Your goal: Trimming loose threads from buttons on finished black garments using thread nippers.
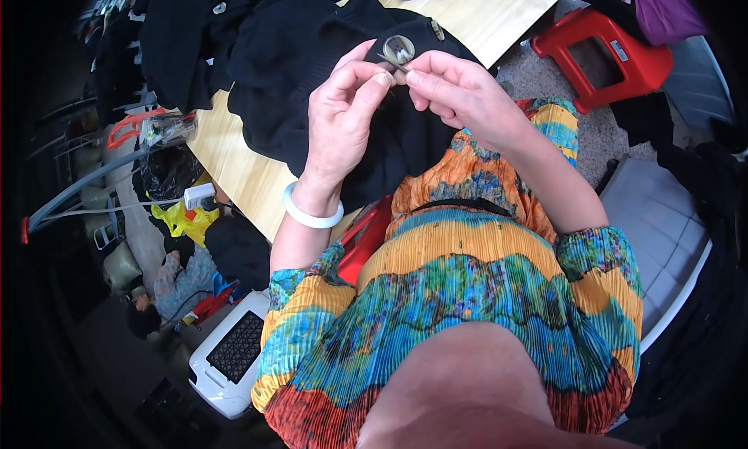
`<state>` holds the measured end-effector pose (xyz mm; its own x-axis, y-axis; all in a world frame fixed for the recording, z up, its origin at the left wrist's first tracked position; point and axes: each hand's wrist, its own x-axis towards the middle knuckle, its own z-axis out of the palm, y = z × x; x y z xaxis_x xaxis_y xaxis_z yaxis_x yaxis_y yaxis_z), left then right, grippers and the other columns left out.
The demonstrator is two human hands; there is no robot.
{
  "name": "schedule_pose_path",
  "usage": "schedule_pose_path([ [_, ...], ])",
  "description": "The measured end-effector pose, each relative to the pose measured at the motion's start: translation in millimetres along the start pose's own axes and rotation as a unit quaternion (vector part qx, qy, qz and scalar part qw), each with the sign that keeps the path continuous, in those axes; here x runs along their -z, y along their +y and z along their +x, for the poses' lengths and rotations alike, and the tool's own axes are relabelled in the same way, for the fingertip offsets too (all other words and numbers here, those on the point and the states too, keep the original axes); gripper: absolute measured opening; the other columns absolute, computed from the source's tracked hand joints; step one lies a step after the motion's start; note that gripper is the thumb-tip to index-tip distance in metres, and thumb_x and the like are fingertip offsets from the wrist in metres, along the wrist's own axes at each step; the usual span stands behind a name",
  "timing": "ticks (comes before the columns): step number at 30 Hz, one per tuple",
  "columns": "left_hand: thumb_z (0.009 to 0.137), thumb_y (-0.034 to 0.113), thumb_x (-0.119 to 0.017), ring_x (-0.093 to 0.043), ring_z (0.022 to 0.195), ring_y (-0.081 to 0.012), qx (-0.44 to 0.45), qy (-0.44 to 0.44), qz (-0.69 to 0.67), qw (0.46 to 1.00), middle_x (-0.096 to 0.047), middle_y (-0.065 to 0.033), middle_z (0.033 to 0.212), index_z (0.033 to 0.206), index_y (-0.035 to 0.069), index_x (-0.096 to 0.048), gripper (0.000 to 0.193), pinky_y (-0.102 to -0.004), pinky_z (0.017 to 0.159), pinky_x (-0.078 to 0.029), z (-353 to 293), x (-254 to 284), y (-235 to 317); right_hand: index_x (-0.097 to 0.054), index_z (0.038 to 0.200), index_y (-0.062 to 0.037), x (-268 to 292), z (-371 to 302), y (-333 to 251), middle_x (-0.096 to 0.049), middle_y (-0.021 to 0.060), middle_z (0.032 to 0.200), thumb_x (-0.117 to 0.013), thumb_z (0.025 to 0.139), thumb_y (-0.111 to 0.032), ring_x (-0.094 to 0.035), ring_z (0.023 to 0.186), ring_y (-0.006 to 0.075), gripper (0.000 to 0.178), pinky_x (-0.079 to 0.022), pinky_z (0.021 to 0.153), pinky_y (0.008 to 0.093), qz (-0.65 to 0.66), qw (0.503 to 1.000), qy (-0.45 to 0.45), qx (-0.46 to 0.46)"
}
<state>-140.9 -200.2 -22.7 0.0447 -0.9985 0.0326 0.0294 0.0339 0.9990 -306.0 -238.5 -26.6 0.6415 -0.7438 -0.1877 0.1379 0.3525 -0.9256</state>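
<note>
Pinching thin dark piece (390,63): left hand (340,118), right hand (469,96) | piece partly hidden | round disc (399,49) beside, details unclear

"Item one?"
"Slim dark strip (392,63), lying slantwise, pinched at the fingertips (382,80)."
"Item two?"
"Round, glossy button (398,50), just beyond the strip; attachment cannot be determined."
"Item three?"
"Black garment (280,83), rumpled, spread partly over the pale tabletop (222,137)."
</note>
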Motion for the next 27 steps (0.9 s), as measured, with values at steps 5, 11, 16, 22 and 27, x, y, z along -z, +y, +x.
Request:
schedule_pose_path([
  [5, 0.083, 0.005, -0.050, -0.059, 0.083, -0.0150, 0.089, -0.001, -0.102, 0.991, -0.060, -0.0083, 0.089, 0.082, -0.001, -0.057, 0.010, -0.0221, 0.075, -0.045, 5, 8, 11, -0.052, 0.093, -0.0020, -6, 3, 6, -0.055, -0.0005, 0.080, -0.057, 0.083, -0.016, -0.050, 0.068, 0.0032, 0.018, -0.041, 0.061, 0.0158, 0.016, 0.988, 0.084, 0.128],
  [11, 0.086, 0.009, -0.047, -0.062, 0.084, -0.0229, 0.136, -0.072, -0.175, 0.972, -0.059, -0.0124, 0.090, 0.087, -0.002, -0.055, 0.014, -0.0257, 0.073, -0.050, 27, 28, 23, -0.043, 0.109, 0.0006, 8, 32, 32, -0.056, 0.0052, 0.074, -0.065, 0.074, -0.010, -0.055, 0.072, 0.0079, 0.043, -0.044, 0.067, 0.0202, -0.174, 0.954, 0.118, 0.214],
  [16, 0.085, 0.014, -0.052, -0.052, 0.060, -0.0075, 0.018, 0.194, 0.157, 0.968, -0.056, -0.0046, 0.077, 0.087, 0.001, -0.054, 0.013, -0.0171, 0.054, -0.042, 9, 34, -1, -0.046, 0.105, 0.0003, 11, 45, 17, -0.055, 0.0015, 0.073, -0.062, 0.075, -0.005, -0.053, 0.071, 0.0042, 0.035, -0.043, 0.066, 0.0180, -0.085, 0.959, 0.157, 0.221],
  [22, 0.069, 0.011, -0.067, -0.054, 0.063, -0.0166, -0.034, 0.147, 0.387, 0.910, -0.055, -0.0089, 0.072, 0.093, -0.001, -0.048, 0.033, -0.0268, 0.059, -0.045, -37, -3, -44, -0.057, 0.075, 0.0003, -1, 49, 5, -0.055, 0.0047, 0.076, -0.055, 0.080, -0.019, -0.053, 0.071, 0.0144, 0.020, -0.042, 0.065, 0.0276, -0.204, 0.961, 0.119, 0.143],
  [27, 0.075, -0.005, -0.046, -0.058, 0.083, -0.0122, 0.132, -0.022, -0.192, 0.972, -0.060, -0.0079, 0.093, 0.101, -0.004, -0.053, 0.027, -0.0225, 0.075, -0.045, -22, 32, 0, -0.043, 0.108, -0.0015, 6, 44, -23, -0.047, -0.0008, 0.072, -0.059, 0.074, -0.003, -0.045, 0.066, 0.0051, 0.037, -0.038, 0.062, 0.0184, -0.181, 0.934, 0.203, 0.229],
])
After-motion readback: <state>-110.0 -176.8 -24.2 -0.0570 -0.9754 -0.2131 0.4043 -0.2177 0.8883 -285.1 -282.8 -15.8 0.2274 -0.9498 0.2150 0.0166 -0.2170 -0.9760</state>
